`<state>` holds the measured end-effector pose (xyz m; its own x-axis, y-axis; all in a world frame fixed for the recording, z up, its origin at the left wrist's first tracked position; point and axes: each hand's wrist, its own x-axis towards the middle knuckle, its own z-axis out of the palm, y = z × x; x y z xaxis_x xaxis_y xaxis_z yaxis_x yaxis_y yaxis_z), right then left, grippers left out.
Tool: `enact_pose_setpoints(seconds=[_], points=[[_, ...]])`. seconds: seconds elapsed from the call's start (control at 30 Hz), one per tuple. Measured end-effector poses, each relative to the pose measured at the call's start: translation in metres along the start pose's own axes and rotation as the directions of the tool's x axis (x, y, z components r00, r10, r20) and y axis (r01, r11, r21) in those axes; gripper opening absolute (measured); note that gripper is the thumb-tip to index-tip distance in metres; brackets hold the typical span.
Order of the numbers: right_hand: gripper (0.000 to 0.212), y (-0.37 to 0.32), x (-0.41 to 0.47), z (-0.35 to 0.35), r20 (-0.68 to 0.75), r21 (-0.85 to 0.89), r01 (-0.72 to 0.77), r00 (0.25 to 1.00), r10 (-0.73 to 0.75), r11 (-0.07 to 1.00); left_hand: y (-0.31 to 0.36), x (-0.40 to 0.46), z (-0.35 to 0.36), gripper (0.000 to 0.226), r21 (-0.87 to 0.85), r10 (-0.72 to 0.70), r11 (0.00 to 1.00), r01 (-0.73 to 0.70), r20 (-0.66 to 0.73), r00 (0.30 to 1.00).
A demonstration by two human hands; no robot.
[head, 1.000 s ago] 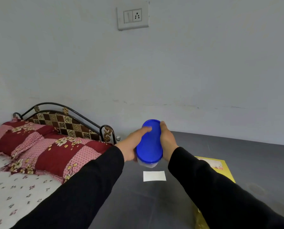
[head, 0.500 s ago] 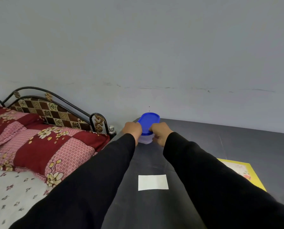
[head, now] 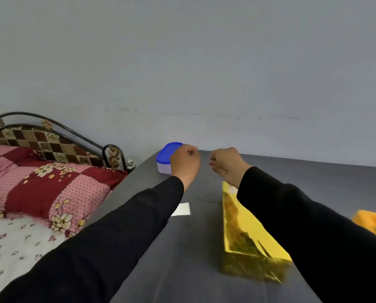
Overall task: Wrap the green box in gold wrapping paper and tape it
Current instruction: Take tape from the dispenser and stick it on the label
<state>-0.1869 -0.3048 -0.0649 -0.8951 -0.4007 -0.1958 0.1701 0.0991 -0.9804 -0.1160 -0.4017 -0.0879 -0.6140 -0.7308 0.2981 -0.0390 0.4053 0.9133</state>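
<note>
**Inspector:** Head view, the only one. Your left hand and right hand both hang above the grey table, fingers curled in, gripping nothing that I can see. The left hand sits just in front of the blue-lidded container, partly covering it; I cannot tell whether they touch.

**Operator:** Where do I stand on the wrapping?

**Inspector:** By my judgement, at the clearing stage. No fold or tape is in place. The gold wrapping paper lies flat, nearer you than the container and to its right, under your right sleeve. I see no green box; it is either hidden or out of frame. A white slip lies between the container and you, left of the gold sheet.

**Operator:** What does the next move call for?

**Inspector:** You need to draw both hands in, locate the box and set it on the sheet.

**Operator:** Materials?

**Inspector:** The paper is thin, glossy and mirror-like, with sharp straight edges; it will likely crease and slide easily. The container is a rounded translucent tub with a smooth, hard lid. An orange item far right of the container is too blurred to identify. The table surface is matt.
</note>
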Motion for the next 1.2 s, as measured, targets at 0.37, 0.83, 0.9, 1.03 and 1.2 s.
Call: enact_pose_setpoints(seconds=[0.37,0.83,0.9,1.03,1.2], points=[[0.032,0.028,-0.213,-0.201,-0.274,-0.423,0.258,0.877,-0.394,0.869,0.124,-0.150,0.103,0.006,-0.103,-0.114,0.969,0.226,0.628,0.770],[0.062,0.147,-0.256,-0.278,-0.469,-0.635,-0.143,0.852,-0.232,0.759,0.112,-0.244,0.217,0.060,0.057,-0.278,0.925,0.377,0.776,0.566],[0.052,0.145,-0.254,-0.287,-0.485,-0.552,-0.112,0.849,-0.209,0.826,0.118,-0.247,0.225,0.064,0.047,-0.277,0.927,0.373,0.755,0.594],[0.038,0.132,-0.264,-0.333,-0.570,-0.466,-0.112,0.796,-0.201,0.878,0.144,-0.260,0.251,0.066,0.030,-0.250,0.933,0.360,0.773,0.584],[0.039,0.121,-0.283,-0.427,-0.671,-0.344,-0.169,0.733,-0.116,0.924,0.190,-0.304,0.306,0.068,0.003,-0.167,0.948,0.318,0.856,0.490]])
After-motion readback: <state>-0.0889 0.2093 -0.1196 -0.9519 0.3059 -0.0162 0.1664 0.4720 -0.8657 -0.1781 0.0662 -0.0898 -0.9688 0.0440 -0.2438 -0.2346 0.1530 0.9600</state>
